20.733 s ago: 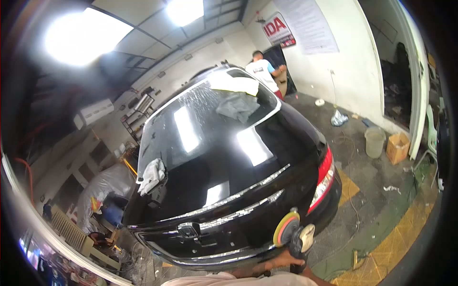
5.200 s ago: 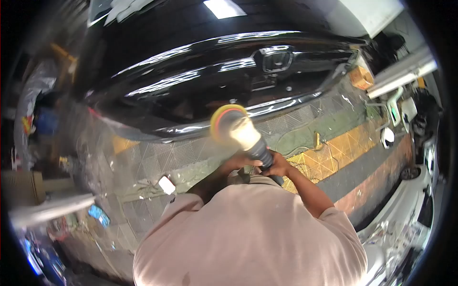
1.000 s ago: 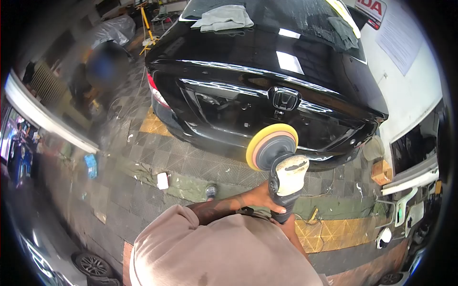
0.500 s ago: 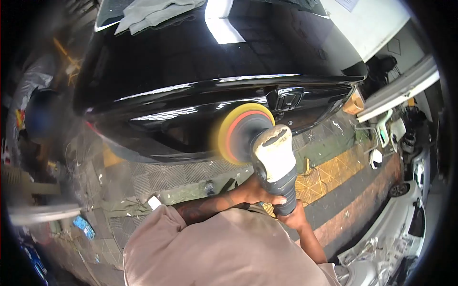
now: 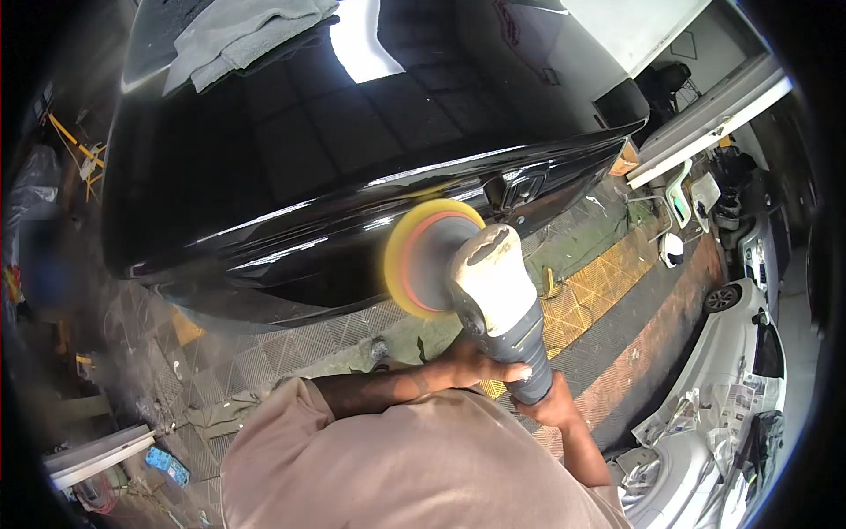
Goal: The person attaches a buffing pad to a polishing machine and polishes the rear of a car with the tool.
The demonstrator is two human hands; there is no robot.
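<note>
A car polisher [image 5: 500,282] with a white and dark grey body is held in both hands in front of me. My left hand [image 5: 476,363] is closed around its body from the left, the thumb showing along the side and the other fingers hidden. Behind it, my right hand [image 5: 548,402] wraps the rear end of the handle. The polisher's round yellow pad [image 5: 394,264], blurred at its edge, faces the rear panel of a black car [image 5: 291,167]. Whether the pad touches the paint I cannot tell.
Grey cloths [image 5: 247,40] lie on the car's upper rear. A white car [image 5: 723,353] with newspaper sheets [image 5: 679,414] on it stands to the right. Chairs [image 5: 679,196] are at the right back, a blue pack [image 5: 167,465] on the tiled floor at left.
My view has shifted, so the car appears lower at its left end and more tilted. The polisher has moved slightly left in view, still in both hands.
</note>
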